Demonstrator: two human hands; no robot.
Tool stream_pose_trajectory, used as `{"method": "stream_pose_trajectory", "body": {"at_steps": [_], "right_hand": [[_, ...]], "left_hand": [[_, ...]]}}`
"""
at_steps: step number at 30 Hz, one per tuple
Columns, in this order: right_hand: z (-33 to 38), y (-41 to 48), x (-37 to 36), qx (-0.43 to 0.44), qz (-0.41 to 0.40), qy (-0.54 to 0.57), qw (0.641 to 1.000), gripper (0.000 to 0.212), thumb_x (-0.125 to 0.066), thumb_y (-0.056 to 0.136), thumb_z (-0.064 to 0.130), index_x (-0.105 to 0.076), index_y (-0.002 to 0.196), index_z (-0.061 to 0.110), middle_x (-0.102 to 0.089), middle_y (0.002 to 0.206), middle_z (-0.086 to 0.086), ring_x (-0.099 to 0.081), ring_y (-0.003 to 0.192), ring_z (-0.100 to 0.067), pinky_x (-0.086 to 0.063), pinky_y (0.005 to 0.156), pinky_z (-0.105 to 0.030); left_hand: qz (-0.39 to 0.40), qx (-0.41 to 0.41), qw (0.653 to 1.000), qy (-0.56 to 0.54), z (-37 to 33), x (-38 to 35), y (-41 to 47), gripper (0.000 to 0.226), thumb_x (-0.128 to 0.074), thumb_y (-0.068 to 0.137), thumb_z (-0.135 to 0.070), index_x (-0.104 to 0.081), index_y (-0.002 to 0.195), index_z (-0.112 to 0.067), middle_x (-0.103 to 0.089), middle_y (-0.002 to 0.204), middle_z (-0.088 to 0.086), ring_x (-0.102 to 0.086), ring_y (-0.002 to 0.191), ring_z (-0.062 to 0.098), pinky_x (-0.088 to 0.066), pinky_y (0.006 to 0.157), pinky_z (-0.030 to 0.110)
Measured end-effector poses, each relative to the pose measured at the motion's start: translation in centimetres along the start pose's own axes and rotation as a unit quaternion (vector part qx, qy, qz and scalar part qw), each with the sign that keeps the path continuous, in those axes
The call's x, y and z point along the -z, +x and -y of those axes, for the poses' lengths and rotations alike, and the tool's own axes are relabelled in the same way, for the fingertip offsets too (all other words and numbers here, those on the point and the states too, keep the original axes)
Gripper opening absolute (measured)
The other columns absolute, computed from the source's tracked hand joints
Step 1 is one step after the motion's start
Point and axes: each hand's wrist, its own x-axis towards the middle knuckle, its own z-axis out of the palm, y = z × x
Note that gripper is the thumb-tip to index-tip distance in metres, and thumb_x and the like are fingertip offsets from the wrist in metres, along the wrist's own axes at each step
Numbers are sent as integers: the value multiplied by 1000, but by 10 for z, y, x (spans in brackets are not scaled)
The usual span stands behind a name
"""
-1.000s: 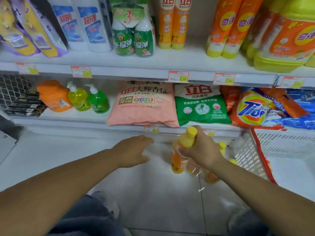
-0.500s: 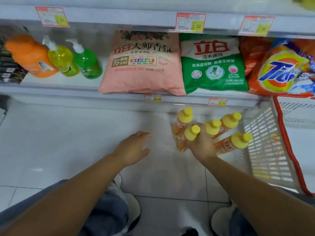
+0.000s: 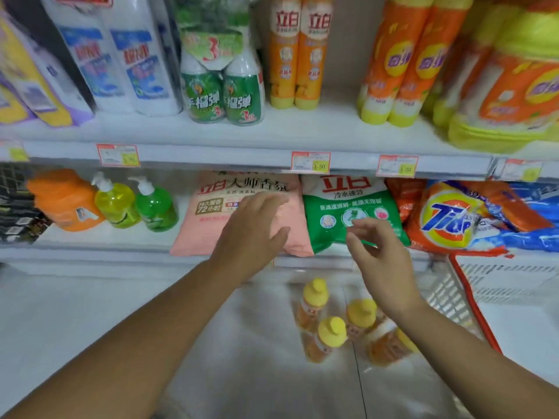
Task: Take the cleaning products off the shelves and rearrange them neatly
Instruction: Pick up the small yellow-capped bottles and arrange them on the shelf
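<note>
Left hand [image 3: 252, 229], fingers spread and empty, hovers over the soft pink detergent bag [image 3: 208, 231] on the lower white shelf [image 3: 90, 238]; right hand [image 3: 379, 255], loosely open and empty, hovers before the green-and-white detergent bag [image 3: 332, 207]. Probably best: grip one floppy bag by both sides, supporting underneath.

White basket [image 3: 449, 293] on tiled floor [image 3: 90, 322]
</note>
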Motion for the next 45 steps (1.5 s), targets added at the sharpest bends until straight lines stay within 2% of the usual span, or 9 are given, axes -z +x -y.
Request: {"method": "stream_pose_trajectory", "body": {"at_steps": [8, 14, 19, 25, 31, 34, 37, 39, 45], "right_hand": [[85, 158, -12, 139, -60, -50, 987, 15, -59, 96, 12, -61, 109, 19, -64, 99, 11, -60, 91, 1, -45, 77, -8], [89, 267, -55, 49, 9, -120, 992, 66, -68, 92, 32, -38, 147, 10, -52, 141, -5, -51, 129, -23, -42, 102, -33], [99, 316, -76, 19, 25, 52, 998, 94, -79, 83, 18, -18, 154, 23, -55, 136, 1, -61, 114, -16, -52, 97, -38], [104, 313, -75, 41, -8, 23, 999, 77, -81, 82, 19, -35, 143, 20, -58, 134, 1, -59, 115, -17, -52, 94, -35], [125, 252, -37, -11, 31, 74, 997, 62, -82, 79, 21, -46, 129, 20, -65, 119, -1, -67, 105, -25, -58, 86, -52], [141, 201, -17, -31, 85, 122, 988, 57, -80, 80, 19, -48, 128, 16, -67, 117, -5, -71, 99, -27, -61, 76, -48], [144, 143, -3, -44, 133, 147, 979, 52, -79, 81, 17, -51, 125, 17, -72, 110, -7, -74, 91, -26, -62, 71, -41], [140, 107, 3, -56, 158, 162, 972, 49, -79, 81, 15, -53, 122, 20, -75, 105, -6, -75, 87, -24, -62, 72, -39], [150, 56, 34, -40, 190, 132, 972, 61, -79, 63, 49, -61, 117, 27, -73, 108, -1, -73, 91, -15, -59, 80, -33]], "left_hand": [[-92, -40, 987, 123, 39, 31, 113, 61, -57, 92, -51, -47, 143, -20, -48, 147, 2, -34, 139, 24, -19, 115, 41], [-172, -87, 968, 159, 65, 6, 131, 53, -44, 89, -63, -63, 123, -26, -65, 117, -6, -51, 108, 18, -26, 101, 37], [-221, -124, 955, 152, 70, 0, 132, 51, -41, 94, -63, -63, 120, -26, -64, 114, -8, -54, 104, 18, -28, 102, 36], [-229, -130, 953, 152, 70, 1, 132, 48, -44, 94, -61, -65, 119, -25, -63, 112, -9, -53, 103, 17, -29, 103, 35], [-126, -53, 985, 107, 45, 21, 122, 57, -48, 89, -58, -57, 132, -22, -61, 124, -5, -53, 118, 23, -21, 111, 35], [-27, -23, 999, 11, 9, 44, 104, 77, -53, 91, -60, -22, 155, -30, -30, 154, -16, -19, 146, 8, -6, 118, 23], [58, -4, 982, -182, -39, 64, 81, 73, -67, 86, -51, -20, 142, -56, -37, 137, -38, -43, 119, -16, -33, 106, 11], [76, 45, 950, -299, -59, 72, 66, 72, -75, 81, -37, -34, 139, -51, -62, 115, -24, -61, 95, -9, -53, 91, 25], [105, 75, 943, -308, -90, 84, 16, 63, -88, 67, -32, -53, 119, -37, -69, 100, -12, -67, 87, 3, -58, 84, 34]]}}
